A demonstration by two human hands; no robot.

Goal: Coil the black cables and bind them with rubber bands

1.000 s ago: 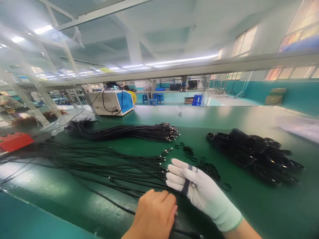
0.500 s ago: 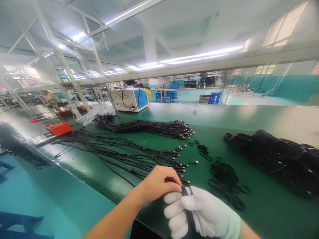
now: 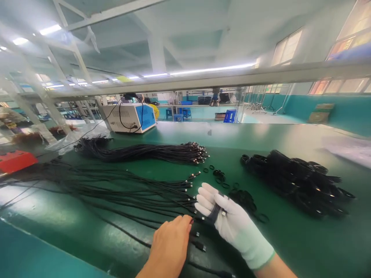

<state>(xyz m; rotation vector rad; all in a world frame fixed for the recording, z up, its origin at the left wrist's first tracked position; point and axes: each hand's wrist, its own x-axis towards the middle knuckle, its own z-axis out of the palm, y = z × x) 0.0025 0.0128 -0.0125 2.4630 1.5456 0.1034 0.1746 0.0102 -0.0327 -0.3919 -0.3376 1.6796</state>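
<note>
My right hand point(image 3: 232, 222), in a white glove, is closed around a folded black USB cable point(image 3: 214, 213); a metal plug shows against the palm. My bare left hand point(image 3: 171, 242) is curled beside it, its fingertips pinched at a dark strand that runs towards the gloved hand. Part of that strand is hidden. Under and around my left hand lie loose black cables point(image 3: 139, 199), their plugs pointing right. Just behind the glove is a pile of small black rings point(image 3: 245, 199).
A thick bundle of black cables point(image 3: 145, 152) lies across the green table point(image 3: 226, 139). Coiled cables point(image 3: 292, 181) are heaped at right. At the back stands a white and blue machine point(image 3: 133, 117); a red box point(image 3: 16, 161) sits far left. A shelf beam point(image 3: 203, 79) crosses above.
The view has swung right. My hands have moved apart: the gloved one rose with the folded cable and turned palm up, while the bare one left the fold and came down to its left.
</note>
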